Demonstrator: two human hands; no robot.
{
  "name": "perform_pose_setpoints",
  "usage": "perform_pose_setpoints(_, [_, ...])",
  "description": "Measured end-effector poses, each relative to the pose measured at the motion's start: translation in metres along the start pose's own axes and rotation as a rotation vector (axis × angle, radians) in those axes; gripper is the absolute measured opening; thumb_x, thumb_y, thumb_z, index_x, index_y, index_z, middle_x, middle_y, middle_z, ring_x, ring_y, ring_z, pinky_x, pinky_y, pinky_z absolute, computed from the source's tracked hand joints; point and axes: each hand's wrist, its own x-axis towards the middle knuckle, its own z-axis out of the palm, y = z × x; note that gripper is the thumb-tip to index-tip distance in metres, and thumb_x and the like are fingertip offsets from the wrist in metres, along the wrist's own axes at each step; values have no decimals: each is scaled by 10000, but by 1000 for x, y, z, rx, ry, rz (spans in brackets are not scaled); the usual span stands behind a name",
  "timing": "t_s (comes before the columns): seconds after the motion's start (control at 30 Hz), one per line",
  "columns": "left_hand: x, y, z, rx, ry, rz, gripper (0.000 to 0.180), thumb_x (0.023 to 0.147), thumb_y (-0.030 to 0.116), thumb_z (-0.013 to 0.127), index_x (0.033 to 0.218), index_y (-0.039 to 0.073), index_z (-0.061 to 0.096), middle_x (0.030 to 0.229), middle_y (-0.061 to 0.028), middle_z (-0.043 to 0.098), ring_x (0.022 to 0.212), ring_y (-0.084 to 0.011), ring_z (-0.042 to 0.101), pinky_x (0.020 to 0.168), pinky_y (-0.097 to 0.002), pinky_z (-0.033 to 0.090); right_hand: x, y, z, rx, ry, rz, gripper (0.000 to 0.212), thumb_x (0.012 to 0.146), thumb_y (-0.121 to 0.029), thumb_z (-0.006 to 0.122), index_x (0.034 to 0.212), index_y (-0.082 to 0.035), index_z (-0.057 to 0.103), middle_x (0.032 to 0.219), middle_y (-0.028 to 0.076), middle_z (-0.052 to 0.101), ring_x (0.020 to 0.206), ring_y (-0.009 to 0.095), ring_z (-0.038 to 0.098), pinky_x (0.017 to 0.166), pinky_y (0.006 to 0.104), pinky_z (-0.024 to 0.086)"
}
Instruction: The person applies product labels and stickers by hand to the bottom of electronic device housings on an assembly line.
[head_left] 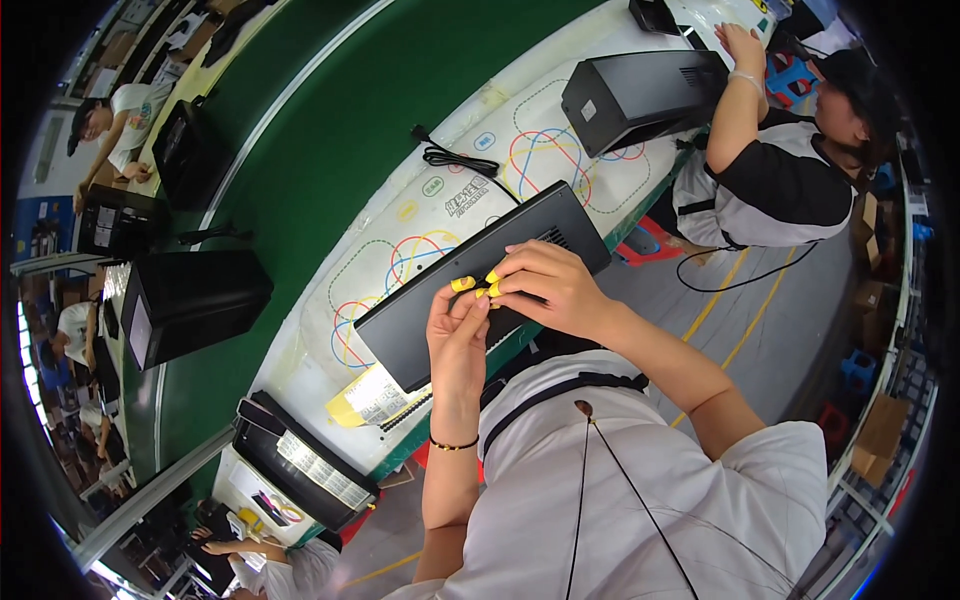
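My left hand (459, 322) and my right hand (549, 287) meet over a dark grey box-shaped appliance casing (425, 317) that lies on the workbench in front of me. Yellow coverings wrap several of my fingertips. Both hands are closed in a pinch, fingertips against fingertips, around something small and dark that is too hidden to name. Vent slots show on the casing's right part, beside my right hand. From its far edge runs a black power cord (462, 160), bundled, with its plug on the bench.
Yellow-and-white printed sheets (375, 397) lie at the casing's near left corner. Another dark casing (285, 450) stands farther left, and a black one (640, 98) at the right, beside a co-worker (770, 160). Beyond the bench runs a green conveyor belt (300, 180) carrying a black unit (195, 300).
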Motion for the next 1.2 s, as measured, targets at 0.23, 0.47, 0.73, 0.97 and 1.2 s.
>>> perform_pose_setpoints(0.23, [3,1,5,125,23,46,310,866,-52,628,1146,46,536,1010,-83,681,934,-136,649,766,-197,478,-5,53,-38,-174,171,285,149,768,-75,732,851,-16,622,976,85,620,913,271,610,801,346,494])
perform_pose_setpoints(0.47, [3,4,-13,173,90,67,349,853,-55,638,1174,33,535,1060,-62,627,903,-120,641,660,-175,412,-8,89,-66,-461,3,171,134,770,-90,713,853,-35,624,964,68,595,919,273,576,770,353,480])
perform_pose_setpoints(0.73, [1,6,-17,149,100,92,342,850,-66,631,1166,31,545,1046,-63,631,904,-120,641,683,-171,425,7,85,-67,-525,-105,78,146,764,-103,716,842,-35,613,945,52,582,904,253,565,773,354,477])
perform_pose_setpoints(0.97, [2,6,-20,129,105,94,334,849,-65,634,1156,36,549,1037,-60,635,903,-120,639,699,-179,432,3,87,-63,-409,-66,183,140,768,-115,713,836,-40,617,938,43,585,900,242,570,765,350,472])
perform_pose_setpoints(1.2, [3,7,-24,130,117,85,323,854,-65,629,1150,36,551,1023,-60,639,912,-130,643,755,-190,459,-10,99,-59,-278,-48,261,188,815,-71,698,956,10,604,980,79,594,932,231,582,835,313,465])
